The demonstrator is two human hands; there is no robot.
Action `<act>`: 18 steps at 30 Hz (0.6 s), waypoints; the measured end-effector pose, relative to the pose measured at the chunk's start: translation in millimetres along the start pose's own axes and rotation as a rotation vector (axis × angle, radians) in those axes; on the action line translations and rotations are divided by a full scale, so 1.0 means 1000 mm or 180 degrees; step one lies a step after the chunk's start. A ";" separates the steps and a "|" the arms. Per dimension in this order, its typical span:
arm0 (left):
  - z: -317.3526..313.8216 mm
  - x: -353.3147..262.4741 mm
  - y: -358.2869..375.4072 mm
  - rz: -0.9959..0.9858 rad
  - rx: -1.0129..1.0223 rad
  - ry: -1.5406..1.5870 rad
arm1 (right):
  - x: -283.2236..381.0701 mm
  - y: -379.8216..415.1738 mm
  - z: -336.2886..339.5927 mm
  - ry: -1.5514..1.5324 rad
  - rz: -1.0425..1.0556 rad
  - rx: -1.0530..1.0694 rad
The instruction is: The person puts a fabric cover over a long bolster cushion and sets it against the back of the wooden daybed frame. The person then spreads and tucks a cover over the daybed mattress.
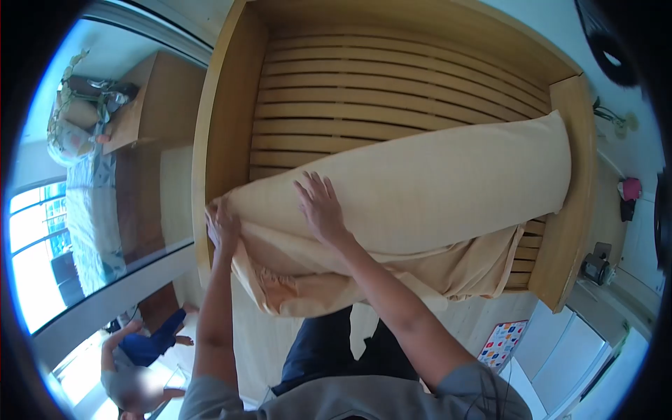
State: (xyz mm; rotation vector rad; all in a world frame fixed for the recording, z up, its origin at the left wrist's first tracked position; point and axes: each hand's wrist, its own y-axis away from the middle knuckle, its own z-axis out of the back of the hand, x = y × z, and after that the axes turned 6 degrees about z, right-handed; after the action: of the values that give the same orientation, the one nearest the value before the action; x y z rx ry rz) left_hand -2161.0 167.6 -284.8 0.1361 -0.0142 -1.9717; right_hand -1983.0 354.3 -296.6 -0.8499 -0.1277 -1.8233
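Note:
A long beige seat cushion point(420, 182) lies along the front of a wooden slatted sofa frame point(308, 105). Its cloth cover point(280, 259) hangs loose in folds over the near side, with a wrinkled patch at the lower left. My left hand point(222, 225) is closed on the cover at the cushion's left corner, beside the frame's left armrest. On top of the cushion, left of its middle, my right hand point(322, 208) rests with its fingers apart. The frame's front edge is mostly hidden by the draped cloth.
The right armrest point(570, 182) rises at the cushion's far end. Left, beyond a glass panel, are a wooden cabinet point(168, 98) and a person point(140, 357), possibly a reflection. A small dark device point(596, 267) and a white cabinet point(567, 343) stand at right.

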 end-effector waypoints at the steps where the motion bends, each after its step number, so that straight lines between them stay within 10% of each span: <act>1: -0.001 -0.001 0.006 -0.0161 -0.0020 -0.0235 | -0.007 -0.008 -0.017 0.0073 0.0021 -0.0038; 9: -0.002 0.016 0.011 -0.0369 0.0612 -0.0343 | -0.026 -0.050 -0.027 0.0063 -0.0002 0.2709; 16: 0.061 0.033 0.029 -0.0726 0.0232 0.0657 | -0.012 -0.054 0.023 -0.0155 0.0743 0.1175; 18: 0.090 0.024 0.027 0.0205 0.0909 0.0999 | -0.003 -0.060 0.045 -0.0108 0.0771 0.0912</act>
State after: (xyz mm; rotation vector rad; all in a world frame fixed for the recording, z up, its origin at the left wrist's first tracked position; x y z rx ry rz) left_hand -2154.4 130.3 -195.6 0.6223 -0.0944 -1.8562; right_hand -2012.1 402.8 -247.2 -0.6627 -0.2882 -1.5204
